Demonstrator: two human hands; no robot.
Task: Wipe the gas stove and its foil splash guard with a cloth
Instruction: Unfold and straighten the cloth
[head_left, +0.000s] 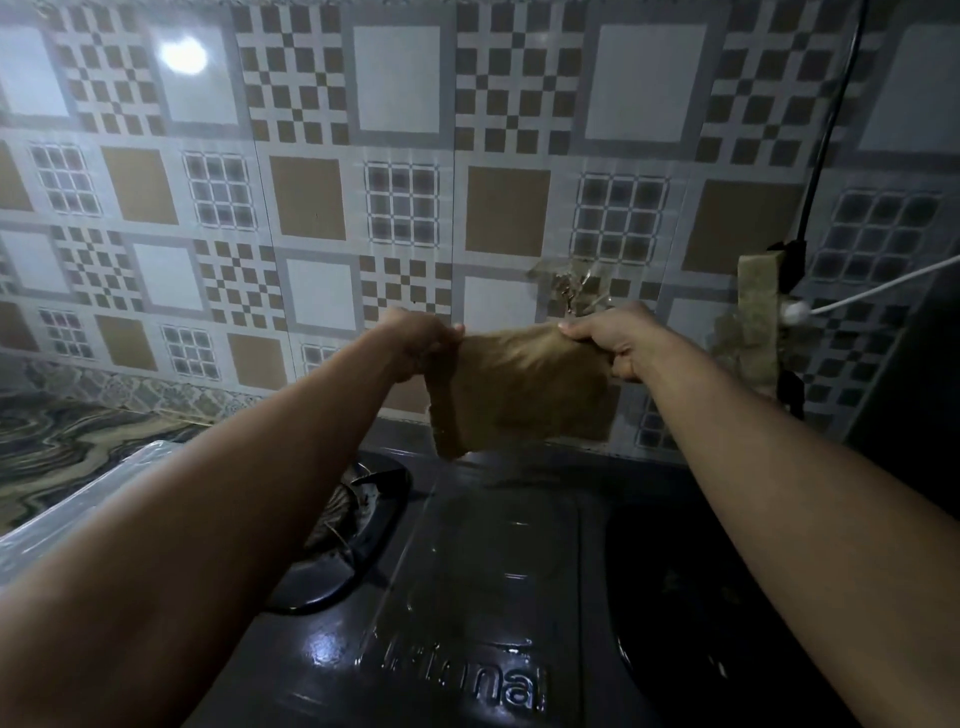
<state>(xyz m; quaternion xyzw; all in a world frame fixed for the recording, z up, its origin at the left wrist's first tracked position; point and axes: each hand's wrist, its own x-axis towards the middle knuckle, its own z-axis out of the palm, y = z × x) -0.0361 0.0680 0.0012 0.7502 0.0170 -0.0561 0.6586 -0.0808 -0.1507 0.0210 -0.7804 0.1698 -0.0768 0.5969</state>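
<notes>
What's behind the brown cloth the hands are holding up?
Behind the cloth is the patterned wall covering, above the stove's back edge. The part right behind the cloth is hidden.

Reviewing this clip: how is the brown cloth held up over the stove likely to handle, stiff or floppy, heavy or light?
Probably floppy: the cloth hangs slack between the left hand and right hand, with its lower left corner drooping toward the stove. Likely light, since pinched fingertips alone carry it. It seems thin, as it creases near each grip.
</notes>
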